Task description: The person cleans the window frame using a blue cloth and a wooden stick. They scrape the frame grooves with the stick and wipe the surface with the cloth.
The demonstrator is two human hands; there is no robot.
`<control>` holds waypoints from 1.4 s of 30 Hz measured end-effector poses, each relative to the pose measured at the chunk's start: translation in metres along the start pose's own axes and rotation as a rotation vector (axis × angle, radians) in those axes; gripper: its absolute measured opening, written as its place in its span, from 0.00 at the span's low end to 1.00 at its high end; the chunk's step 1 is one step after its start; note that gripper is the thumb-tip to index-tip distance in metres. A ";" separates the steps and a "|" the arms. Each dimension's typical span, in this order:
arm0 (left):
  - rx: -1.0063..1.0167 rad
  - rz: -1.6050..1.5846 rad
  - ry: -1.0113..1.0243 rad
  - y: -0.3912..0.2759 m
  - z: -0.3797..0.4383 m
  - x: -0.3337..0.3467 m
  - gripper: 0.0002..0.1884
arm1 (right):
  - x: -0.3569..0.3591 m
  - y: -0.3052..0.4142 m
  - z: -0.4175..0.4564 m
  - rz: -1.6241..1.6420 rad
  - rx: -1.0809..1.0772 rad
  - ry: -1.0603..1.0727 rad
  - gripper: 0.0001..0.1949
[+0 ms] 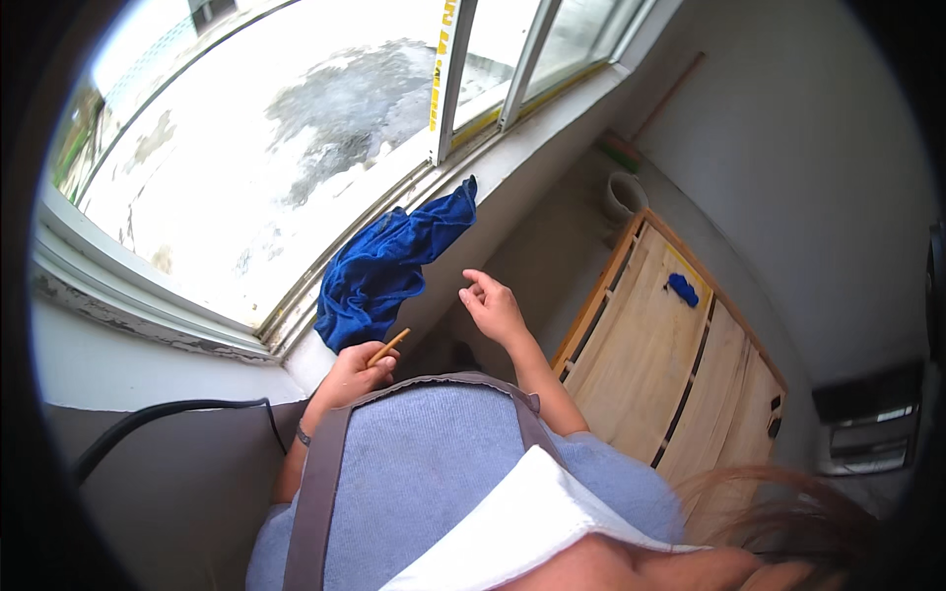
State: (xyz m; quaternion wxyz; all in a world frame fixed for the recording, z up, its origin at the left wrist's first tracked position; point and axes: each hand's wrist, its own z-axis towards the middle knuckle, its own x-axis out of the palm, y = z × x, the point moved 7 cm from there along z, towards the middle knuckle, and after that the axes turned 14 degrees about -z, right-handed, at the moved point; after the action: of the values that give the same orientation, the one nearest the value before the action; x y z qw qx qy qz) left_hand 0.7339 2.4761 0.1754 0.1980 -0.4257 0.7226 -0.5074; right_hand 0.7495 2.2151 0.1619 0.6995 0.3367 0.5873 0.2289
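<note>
A thin wooden stick [389, 347] is held in my left hand [357, 374], low in the picture beside the corner of the windowsill. Just above that hand, a crumpled blue cloth [377, 266] lies over the sill [510, 159] and hangs down its inner side. My right hand [489, 304] is raised to the right of the cloth, its fingers loosely curled and apart, with nothing in them. The sliding window frame [443, 96] bears yellow tape, and its track [295, 310] looks dirty.
A slatted wooden bed base [628, 318] stands at the right, with a small blue item [681, 289] on it. Beyond it are a pale bucket [626, 196] and a broom [619, 151] against the wall. A black cable [170, 408] curves at the lower left.
</note>
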 end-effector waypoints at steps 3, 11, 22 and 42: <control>0.098 -0.051 -0.214 -0.026 0.019 0.011 0.10 | -0.027 -0.019 0.062 0.020 -0.033 -0.062 0.20; 0.310 0.450 -0.950 -0.110 0.023 -0.001 0.15 | -0.024 0.005 0.149 -0.518 -0.289 -0.033 0.28; 0.048 0.588 -1.011 -0.075 0.053 -0.047 0.12 | -0.045 -0.022 0.171 0.189 -0.134 0.026 0.04; 0.587 0.808 -0.791 -0.088 0.126 -0.004 0.07 | -0.066 -0.043 0.289 -0.465 -0.056 -0.473 0.17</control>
State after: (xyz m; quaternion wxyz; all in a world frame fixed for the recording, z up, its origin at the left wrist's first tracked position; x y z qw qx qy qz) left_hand 0.8630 2.3975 0.2031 0.7343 -0.2028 0.5292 -0.3737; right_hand 1.0148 2.0809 0.1984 0.8591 0.2182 0.4630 -0.0052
